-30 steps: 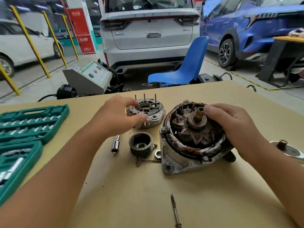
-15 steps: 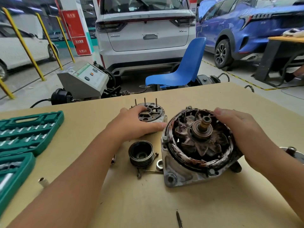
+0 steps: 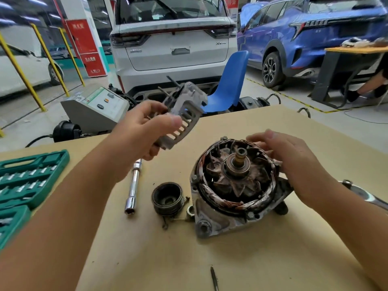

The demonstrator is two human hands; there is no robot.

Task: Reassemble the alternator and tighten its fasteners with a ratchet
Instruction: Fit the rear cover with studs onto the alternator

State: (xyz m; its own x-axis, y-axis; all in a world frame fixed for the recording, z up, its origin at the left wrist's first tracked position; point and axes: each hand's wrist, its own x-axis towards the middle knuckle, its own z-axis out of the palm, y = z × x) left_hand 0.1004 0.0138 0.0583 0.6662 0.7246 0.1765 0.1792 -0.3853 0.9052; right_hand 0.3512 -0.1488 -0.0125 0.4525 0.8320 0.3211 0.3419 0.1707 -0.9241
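The open alternator body [image 3: 235, 198] stands on the tan table [image 3: 262, 259], copper windings and rotor shaft facing up. My right hand [image 3: 287, 160] rests on its far right rim with relaxed fingers. My left hand [image 3: 144, 127] grips the grey slotted rear cover [image 3: 184, 114] and holds it tilted in the air, up and to the left of the body, its studs pointing away. A black pulley [image 3: 167, 198] lies left of the body with a nut [image 3: 190, 211] beside it.
A chrome socket extension [image 3: 132, 185] lies left of the pulley. A green socket case [image 3: 23, 185] sits at the left edge. A thin bolt [image 3: 214, 279] lies near the front. The ratchet head [image 3: 365, 194] shows at the right. A blue chair [image 3: 228, 85] and parked cars stand beyond.
My left hand has lifted the rear cover off the table and tilted it on edge. My right hand stays on the alternator body's rim.
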